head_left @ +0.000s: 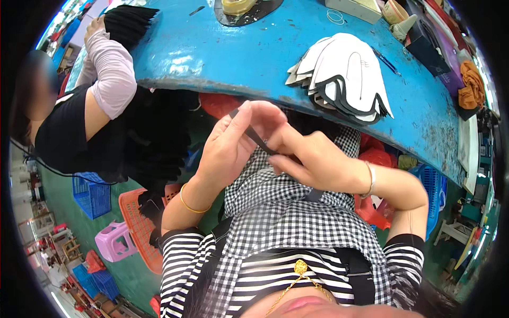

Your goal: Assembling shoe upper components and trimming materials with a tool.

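Observation:
A narrow black strip (256, 139) is stretched on a slant between my hands, above my checked apron and just in front of the table edge. My left hand (229, 142) pinches the strip's upper end between thumb and finger, its other fingers curled. At the lower end, the thumb and fingertips of my right hand (314, 159) close on the strip. Beyond my right hand, a fanned stack of white shaped pieces with black edges (347, 66) lies on the blue table (238, 61). What the strip is made of is too small to tell.
At the left a co-worker's sleeved arm (114, 74) reaches to a bundle of black pieces (127, 26). A tape roll (237, 6) sits at the far edge; a pen (387, 62) lies right of the white stack. Below stand an orange basket (139, 228) and a pink stool (112, 241).

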Demonstrator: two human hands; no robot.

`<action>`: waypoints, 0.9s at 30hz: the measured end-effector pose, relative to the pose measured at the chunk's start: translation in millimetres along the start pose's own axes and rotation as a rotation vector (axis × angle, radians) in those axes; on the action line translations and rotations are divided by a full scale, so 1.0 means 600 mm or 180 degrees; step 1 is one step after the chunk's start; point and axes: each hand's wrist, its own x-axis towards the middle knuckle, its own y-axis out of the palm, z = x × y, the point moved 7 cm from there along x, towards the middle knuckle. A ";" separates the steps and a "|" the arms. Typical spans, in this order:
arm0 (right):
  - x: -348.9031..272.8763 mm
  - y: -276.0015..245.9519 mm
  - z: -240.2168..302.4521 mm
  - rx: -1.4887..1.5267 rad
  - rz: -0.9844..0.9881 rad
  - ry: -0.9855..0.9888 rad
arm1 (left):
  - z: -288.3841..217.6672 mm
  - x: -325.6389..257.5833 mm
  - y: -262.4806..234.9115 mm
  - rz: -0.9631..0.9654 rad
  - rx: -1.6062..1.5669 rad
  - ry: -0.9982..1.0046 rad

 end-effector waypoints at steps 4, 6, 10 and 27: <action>-0.058 0.007 -0.039 0.0373 -0.0174 0.0230 | -0.010 0.010 -0.001 -0.0259 -0.0550 0.0363; -0.084 0.013 -0.060 0.0384 -0.0281 0.0284 | -0.025 0.020 -0.003 -0.0529 -0.0509 0.0276; -0.113 0.017 -0.084 0.0203 0.0131 0.0480 | -0.030 0.028 0.023 -0.0217 -0.0264 0.0340; -0.023 -0.162 -0.011 0.1269 -0.1515 -0.0324 | -0.044 0.106 0.115 0.1377 0.2343 -0.0058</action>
